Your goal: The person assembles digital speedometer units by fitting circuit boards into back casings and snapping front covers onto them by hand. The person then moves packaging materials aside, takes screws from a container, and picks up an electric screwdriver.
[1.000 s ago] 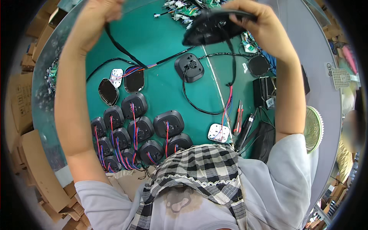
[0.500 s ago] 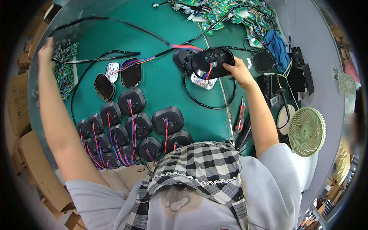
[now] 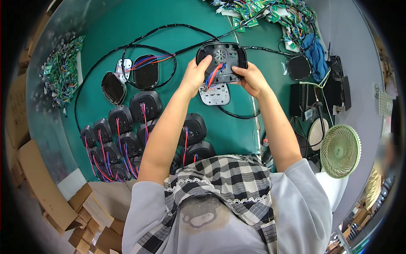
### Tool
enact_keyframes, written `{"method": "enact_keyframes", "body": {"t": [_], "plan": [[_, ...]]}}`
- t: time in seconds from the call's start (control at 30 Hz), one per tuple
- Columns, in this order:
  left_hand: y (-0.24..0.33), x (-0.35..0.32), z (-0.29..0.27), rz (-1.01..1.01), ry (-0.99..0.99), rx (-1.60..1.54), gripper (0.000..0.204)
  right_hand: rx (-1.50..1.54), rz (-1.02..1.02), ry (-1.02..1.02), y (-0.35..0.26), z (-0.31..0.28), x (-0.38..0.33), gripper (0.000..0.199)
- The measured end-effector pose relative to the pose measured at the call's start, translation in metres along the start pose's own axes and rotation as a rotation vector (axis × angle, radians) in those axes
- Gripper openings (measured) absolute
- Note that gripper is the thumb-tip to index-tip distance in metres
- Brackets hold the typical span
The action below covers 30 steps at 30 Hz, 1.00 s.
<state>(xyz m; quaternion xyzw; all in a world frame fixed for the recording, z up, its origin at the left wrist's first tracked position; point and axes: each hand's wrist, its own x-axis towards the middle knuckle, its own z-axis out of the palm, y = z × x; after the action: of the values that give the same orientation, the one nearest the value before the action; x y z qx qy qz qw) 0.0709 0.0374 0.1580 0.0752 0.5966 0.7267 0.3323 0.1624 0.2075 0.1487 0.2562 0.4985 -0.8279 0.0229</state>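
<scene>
The left hand point(image 3: 195, 75) has moved onto the rounded plastic housing point(image 3: 234, 57).

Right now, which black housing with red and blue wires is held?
The upper-centre black housing, gripped between left hand and right hand; the other wired housings lie grouped at lower left.

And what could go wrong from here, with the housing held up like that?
Red and blue wires stick out of the black housing near the left hand, so they could get pinched or tugged if the grip shifts.

The long black cable curls around the dark panel on the table; if pulled, it might snag and drag that piece.
</scene>
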Motion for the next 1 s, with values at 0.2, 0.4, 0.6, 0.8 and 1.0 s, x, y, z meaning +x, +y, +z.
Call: {"method": "enact_keyframes", "body": {"t": [0.2,0.4,0.6,0.8,1.0], "plan": [[-0.01,-0.002,-0.018,-0.122,0.137,-0.516,0.029,0.414,-0.26,0.102,0.032,0.01,-0.029,0.035],[-0.022,-0.005,-0.018,-0.16,0.185,-0.666,0.032,-1.061,-0.753,0.291,0.134,0.055,-0.069,0.086],[-0.002,-0.033,0.017,-0.134,0.173,-0.851,0.035,-1.131,-0.95,0.534,0.136,0.067,-0.02,0.087],[0.02,-0.054,-0.014,0.285,0.222,-0.445,0.041,-0.314,-0.131,-0.306,0.062,0.01,-0.08,0.041],[-0.028,-0.071,0.035,0.306,0.053,-0.738,0.057,0.565,-0.252,-0.065,0.045,0.071,-0.083,0.056]]}}
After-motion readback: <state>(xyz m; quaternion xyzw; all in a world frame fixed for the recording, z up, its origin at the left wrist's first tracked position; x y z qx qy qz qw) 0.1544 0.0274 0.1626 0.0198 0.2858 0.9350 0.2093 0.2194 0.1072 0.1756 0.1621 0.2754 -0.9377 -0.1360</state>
